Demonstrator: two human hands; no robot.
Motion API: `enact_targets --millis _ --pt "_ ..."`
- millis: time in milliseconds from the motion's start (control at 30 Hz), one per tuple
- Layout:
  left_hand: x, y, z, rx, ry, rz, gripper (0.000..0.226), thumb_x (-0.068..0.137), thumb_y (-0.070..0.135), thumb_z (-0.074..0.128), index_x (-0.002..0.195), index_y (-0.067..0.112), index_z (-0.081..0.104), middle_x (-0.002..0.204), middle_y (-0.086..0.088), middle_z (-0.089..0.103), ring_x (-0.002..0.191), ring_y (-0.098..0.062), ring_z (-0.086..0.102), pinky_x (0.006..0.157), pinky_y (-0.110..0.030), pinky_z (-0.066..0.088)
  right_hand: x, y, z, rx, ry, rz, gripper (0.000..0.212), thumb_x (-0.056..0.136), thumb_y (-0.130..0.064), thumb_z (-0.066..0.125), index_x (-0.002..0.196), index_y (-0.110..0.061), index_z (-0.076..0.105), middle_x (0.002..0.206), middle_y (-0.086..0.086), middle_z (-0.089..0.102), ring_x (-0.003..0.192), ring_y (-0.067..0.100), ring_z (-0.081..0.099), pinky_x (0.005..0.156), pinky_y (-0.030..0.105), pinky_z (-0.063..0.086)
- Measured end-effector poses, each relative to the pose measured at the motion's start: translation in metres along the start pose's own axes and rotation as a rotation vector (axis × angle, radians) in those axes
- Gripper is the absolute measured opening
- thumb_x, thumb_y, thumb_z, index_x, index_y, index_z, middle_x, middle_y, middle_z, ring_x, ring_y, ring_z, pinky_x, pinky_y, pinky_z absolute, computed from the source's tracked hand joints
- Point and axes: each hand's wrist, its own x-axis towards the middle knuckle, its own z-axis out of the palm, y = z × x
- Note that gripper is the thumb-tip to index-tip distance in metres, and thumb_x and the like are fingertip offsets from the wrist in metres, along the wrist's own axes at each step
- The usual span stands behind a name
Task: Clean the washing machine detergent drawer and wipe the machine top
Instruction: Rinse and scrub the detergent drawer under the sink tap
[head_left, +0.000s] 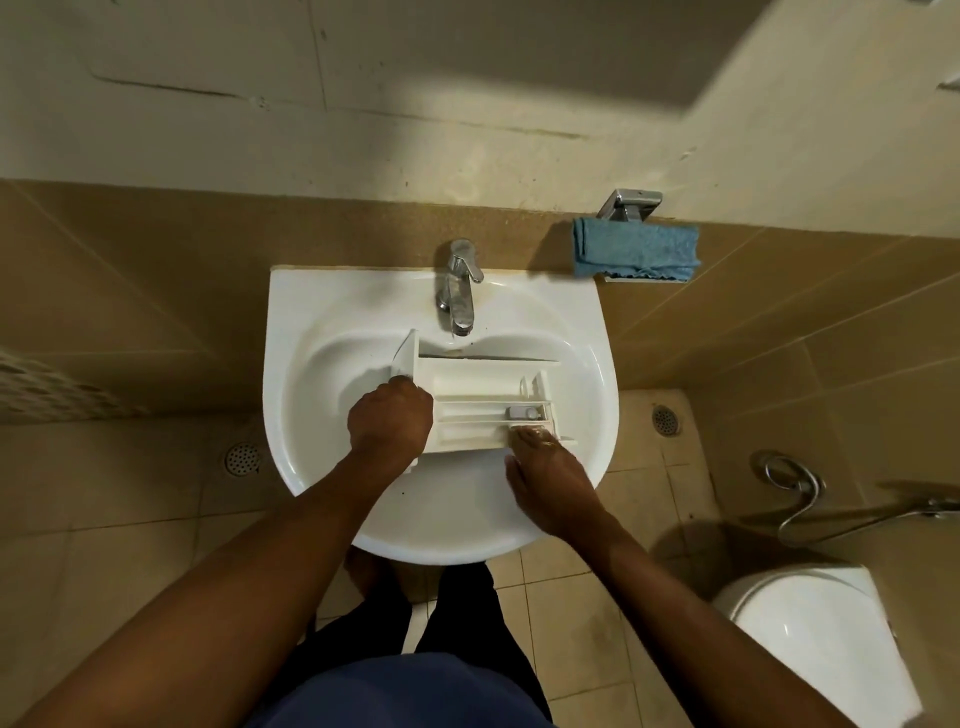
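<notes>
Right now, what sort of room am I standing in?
Most likely a bathroom: a white ceramic washbasin with a chrome mixer tap, a white toilet at the right, and a round metal floor drain.
</notes>
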Motion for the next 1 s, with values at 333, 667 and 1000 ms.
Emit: enact_targets --millis 333,667,1000 --pt "0.01 -0.004 0.013 -0.268 0.303 0.054 0.046 0.023 0.006 0.096 0.042 0.006 0.054 0.037 -0.008 0.045 0.024 -0.026 0.046 0.029 -0.022 0.037 0.008 -0.014 0.002 0.006 0.093 0.016 0.033 0.1 -0.03 0.043 0.118 -0.013 0.065 0.109 0.007 0.073 0.096 0.025 0.07 0.084 0.032 0.055" --pt "0.006 -0.004 0.014 -0.202 0.385 0.042 0.046 0.025 0.004 0.095 0.041 0.006 0.052 0.035 -0.007 0.043 0.023 -0.024 0.045 0.03 -0.022 0.04 0.047 0.003 -0.03 0.071 -0.006 0.19 0.03 0.096 -0.038 0.056 0.082 -0.018 0.075 0.078 0.004 0.074 0.072 0.023 0.068 0.065 0.024 0.041" --pt "0.01 -0.008 0.016 -0.216 0.242 -0.007 0.027 0.064 0.032 0.085 0.059 0.014 0.066 0.049 0.0 0.058 0.039 -0.02 0.059 0.04 -0.02 0.035 0.19 -0.029 -0.041 1.787 -0.185 0.779 0.038 0.106 -0.018 0.038 0.105 0.009 0.065 0.105 0.028 0.072 0.09 0.036 0.074 0.077 0.039 0.064"
